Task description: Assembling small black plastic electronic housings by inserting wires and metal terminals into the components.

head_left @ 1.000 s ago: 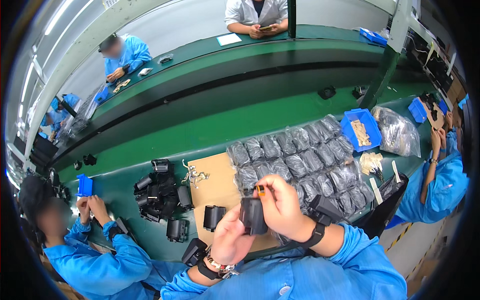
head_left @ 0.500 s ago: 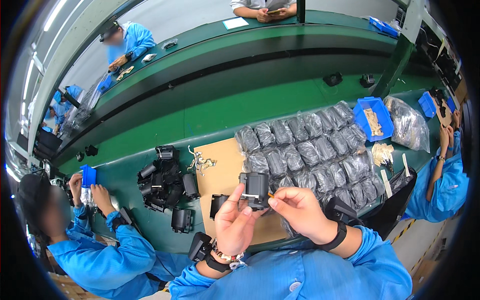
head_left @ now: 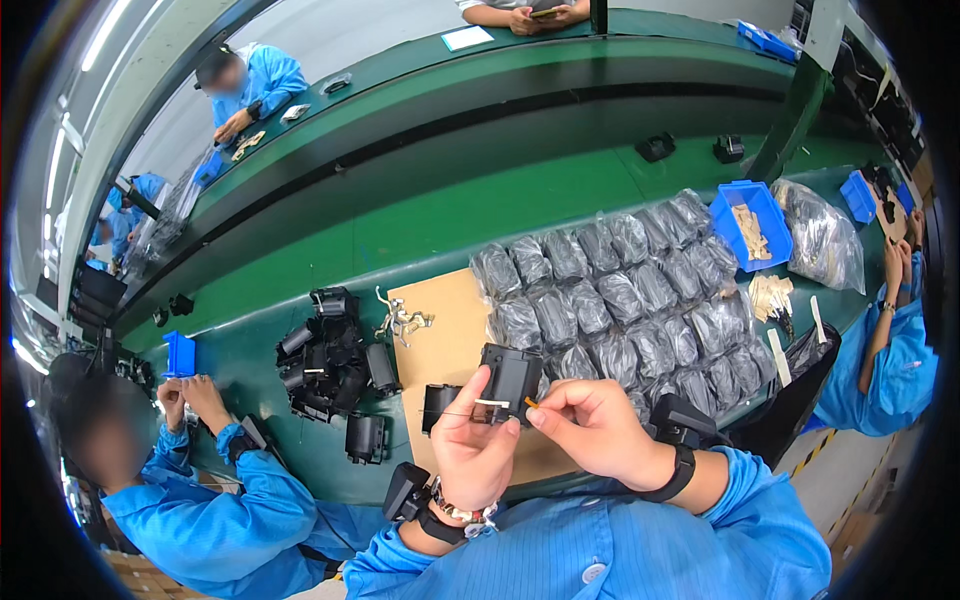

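My left hand is closed around a black plastic housing, held up over the cardboard sheet. A short pale strip shows along the housing's lower front, by my left fingertips. Between thumb and forefinger, my right hand pinches a small orange piece, with its tip against or very close to the housing's lower right side. Whether the two touch I cannot tell. A similar black housing lies just left of my left hand, partly covered by it.
Several plastic-wrapped black units lie in rows ahead. A pile of black housings is at left, near metal brackets. A blue bin with beige pieces and a clear bag stand at right. Co-workers sit on both sides.
The housing in my left hand has turned a little. My right hand has moved slightly left and down with the orange piece. The left co-worker's hands have come closer together.
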A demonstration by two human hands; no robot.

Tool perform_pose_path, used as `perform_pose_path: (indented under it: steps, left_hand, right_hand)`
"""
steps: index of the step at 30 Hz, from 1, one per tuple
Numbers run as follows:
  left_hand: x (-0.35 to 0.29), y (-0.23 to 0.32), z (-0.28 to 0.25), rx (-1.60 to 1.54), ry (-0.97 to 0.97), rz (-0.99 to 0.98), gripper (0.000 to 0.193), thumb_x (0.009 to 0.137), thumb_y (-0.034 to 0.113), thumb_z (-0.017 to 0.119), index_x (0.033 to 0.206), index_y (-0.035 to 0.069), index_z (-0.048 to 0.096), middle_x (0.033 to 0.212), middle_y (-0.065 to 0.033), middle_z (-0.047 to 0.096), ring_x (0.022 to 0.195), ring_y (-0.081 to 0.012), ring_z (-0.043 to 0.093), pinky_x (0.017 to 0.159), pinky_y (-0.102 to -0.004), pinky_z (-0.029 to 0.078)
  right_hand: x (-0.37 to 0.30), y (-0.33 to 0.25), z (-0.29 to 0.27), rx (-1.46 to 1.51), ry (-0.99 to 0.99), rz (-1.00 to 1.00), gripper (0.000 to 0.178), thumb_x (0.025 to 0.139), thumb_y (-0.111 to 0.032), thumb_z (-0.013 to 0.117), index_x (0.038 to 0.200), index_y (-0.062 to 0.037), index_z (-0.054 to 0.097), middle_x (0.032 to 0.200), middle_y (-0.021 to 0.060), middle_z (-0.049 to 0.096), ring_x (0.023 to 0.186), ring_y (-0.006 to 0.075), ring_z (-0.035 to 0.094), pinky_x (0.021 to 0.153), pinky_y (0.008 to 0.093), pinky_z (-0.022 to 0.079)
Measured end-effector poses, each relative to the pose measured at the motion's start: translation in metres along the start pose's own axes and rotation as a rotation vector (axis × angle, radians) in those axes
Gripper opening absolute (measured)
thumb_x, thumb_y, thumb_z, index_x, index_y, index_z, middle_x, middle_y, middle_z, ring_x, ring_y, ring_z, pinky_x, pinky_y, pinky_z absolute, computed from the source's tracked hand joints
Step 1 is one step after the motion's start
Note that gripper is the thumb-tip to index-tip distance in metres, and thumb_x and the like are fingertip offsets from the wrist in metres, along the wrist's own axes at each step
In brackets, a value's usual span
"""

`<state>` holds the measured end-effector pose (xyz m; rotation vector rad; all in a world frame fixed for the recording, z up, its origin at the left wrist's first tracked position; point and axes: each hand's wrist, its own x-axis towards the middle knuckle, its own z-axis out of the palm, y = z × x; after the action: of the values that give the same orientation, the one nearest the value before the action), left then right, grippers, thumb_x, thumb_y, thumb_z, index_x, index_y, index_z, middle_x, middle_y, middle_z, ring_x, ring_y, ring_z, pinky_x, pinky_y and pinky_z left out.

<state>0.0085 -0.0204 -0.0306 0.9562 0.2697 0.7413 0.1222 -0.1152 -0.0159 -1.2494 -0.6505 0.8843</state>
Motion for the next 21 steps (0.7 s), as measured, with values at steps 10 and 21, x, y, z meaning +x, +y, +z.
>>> perform_pose_path:
  steps: [10,21]
  left_hand:
    - [-0.001,-0.002,-0.002,-0.092,0.036,-0.051,0.060,0.076,-0.015,0.050,0.133,0.000,0.038,0.124,-0.0183,0.052,0.115,-0.0276,0.052,0.098,-0.0442,0.042]
    - [-0.001,0.001,0.003,-0.200,0.000,-0.059,0.061,0.074,-0.021,0.045,0.133,-0.004,0.038,0.125,-0.0205,0.050,0.115,-0.0247,0.051,0.098,-0.0386,0.040]
  right_hand:
    - [0.007,-0.028,-0.009,-0.663,0.013,-0.309,0.005,0.075,0.001,0.067,0.073,0.0000,0.063,0.068,0.0068,0.058,0.063,0.0130,0.055,0.057,0.0243,0.043]
    - [0.009,-0.022,-0.010,-0.285,0.051,-0.306,0.005,0.075,0.001,0.066,0.074,0.0015,0.061,0.068,0.0068,0.059,0.063,0.0139,0.055,0.059,0.0257,0.044]
